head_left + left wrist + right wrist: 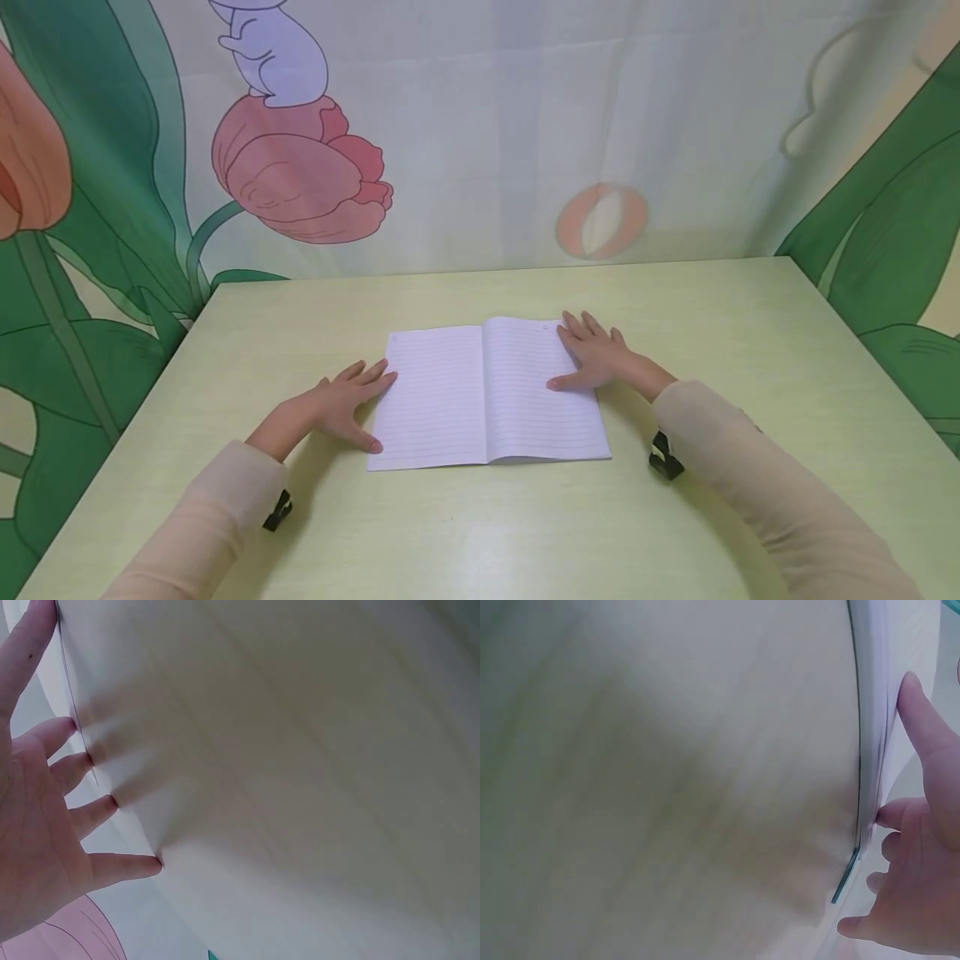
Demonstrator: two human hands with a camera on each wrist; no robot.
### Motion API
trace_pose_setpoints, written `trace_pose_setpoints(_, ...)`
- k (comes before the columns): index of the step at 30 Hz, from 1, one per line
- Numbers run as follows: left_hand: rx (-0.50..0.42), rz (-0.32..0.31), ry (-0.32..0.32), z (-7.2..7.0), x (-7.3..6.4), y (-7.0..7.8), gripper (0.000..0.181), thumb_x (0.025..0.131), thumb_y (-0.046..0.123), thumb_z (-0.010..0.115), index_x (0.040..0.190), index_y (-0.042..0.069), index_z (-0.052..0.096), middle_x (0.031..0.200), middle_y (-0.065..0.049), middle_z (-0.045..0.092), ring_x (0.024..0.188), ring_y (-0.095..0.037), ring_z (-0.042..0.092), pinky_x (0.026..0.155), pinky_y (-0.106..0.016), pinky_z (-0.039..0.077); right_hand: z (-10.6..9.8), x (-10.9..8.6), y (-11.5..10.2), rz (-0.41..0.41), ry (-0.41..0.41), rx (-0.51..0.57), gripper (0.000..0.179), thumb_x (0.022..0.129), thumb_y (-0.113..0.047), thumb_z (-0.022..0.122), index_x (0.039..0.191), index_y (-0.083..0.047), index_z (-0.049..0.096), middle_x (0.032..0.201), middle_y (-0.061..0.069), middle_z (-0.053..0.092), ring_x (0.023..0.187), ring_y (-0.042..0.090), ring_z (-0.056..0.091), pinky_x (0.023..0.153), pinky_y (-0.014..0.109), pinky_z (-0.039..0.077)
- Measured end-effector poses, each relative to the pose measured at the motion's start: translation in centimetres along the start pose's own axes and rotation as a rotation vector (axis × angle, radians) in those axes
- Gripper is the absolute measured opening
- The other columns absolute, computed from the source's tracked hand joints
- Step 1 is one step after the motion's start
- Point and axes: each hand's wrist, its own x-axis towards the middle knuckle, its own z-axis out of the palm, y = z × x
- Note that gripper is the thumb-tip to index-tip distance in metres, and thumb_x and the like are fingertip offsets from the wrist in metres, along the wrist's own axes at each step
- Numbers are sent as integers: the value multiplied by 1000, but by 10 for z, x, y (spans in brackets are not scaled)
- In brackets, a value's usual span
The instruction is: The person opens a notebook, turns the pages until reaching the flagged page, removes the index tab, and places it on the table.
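An open notebook [435, 400] with ruled pages lies in the middle of the table, its fold running toward the person. My left hand [348, 404] rests at its left edge with fingers spread, thumb near the lower left corner. In the left wrist view the fingertips of the left hand [45, 825] touch down along the table and the notebook's thin edge. My right hand [592, 354] lies spread over the upper right part of the right page. Seen from the right wrist, the right hand [922, 862] has its thumb and index finger at the stacked pages [874, 712].
The pale wooden table [480, 533] extends around the notebook on all sides. Behind it hangs a curtain [465, 150] printed with a rabbit, flowers and leaves. Small black straps [665, 457] hang below both sleeves.
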Motion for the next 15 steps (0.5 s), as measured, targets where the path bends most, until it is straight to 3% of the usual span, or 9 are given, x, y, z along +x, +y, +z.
trace_pose_setpoints(7,-6,-4,-5,-2,1,0,105,67,52,73,146,10,19,151,-13,7,134,-41,2,92,-71,9,3,1,-5,-13,-2,7,98,81,-63,49,145,0,9,150,16,3,135,37,-5,97,67,5)
trace_pose_setpoints(15,-11,-1,-5,-6,0,3,104,67,51,74,146,10,20,151,-13,8,134,-41,3,92,-71,10,2,1,-18,-43,-31,90,90,85,-62,43,146,-6,10,150,15,4,136,35,-4,97,66,3)
